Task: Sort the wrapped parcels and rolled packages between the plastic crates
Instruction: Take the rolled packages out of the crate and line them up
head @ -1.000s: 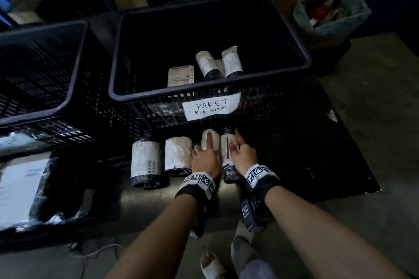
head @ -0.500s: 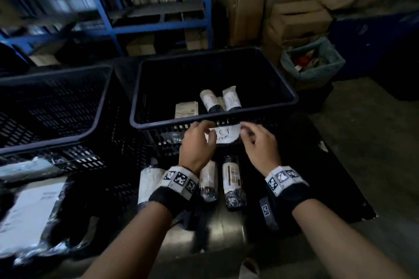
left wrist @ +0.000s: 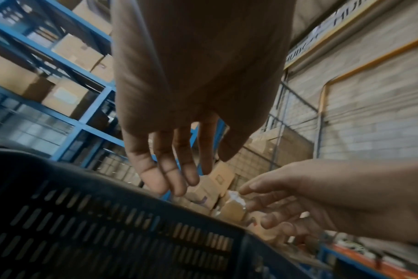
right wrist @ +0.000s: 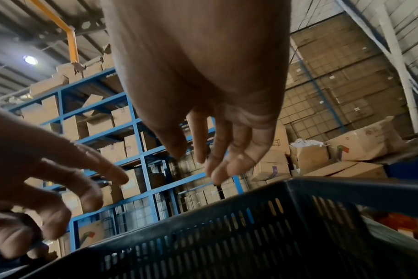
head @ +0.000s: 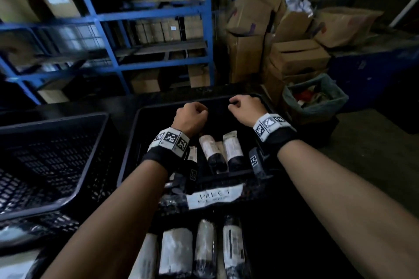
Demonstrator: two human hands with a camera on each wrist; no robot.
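A dark plastic crate [head: 129, 154] with a handwritten paper label [head: 214, 196] stands in front of me. Two rolled packages [head: 212, 152] with white labels lie inside it, beside a flat parcel mostly hidden by my left wrist. Several more rolled packages [head: 175, 251] lie in a row on the floor before the crate. My left hand [head: 191, 114] and right hand [head: 243, 106] hover over the crate's far half, side by side, holding nothing. In the wrist views the left hand's fingers [left wrist: 165, 169] and the right hand's fingers [right wrist: 227, 160] hang loosely above the perforated wall [right wrist: 251, 236].
A second dark crate [head: 56, 161] stands to the left. Blue shelving [head: 108, 52] with cartons rises behind. Stacked cardboard boxes [head: 294, 56] and a lined bin [head: 315, 102] stand at the right rear. A flat wrapped parcel [head: 13, 265] lies at the bottom left.
Both hands left the rolled packages on the floor, rose past the crate's label and now hover over the crate. The head view tilted upward.
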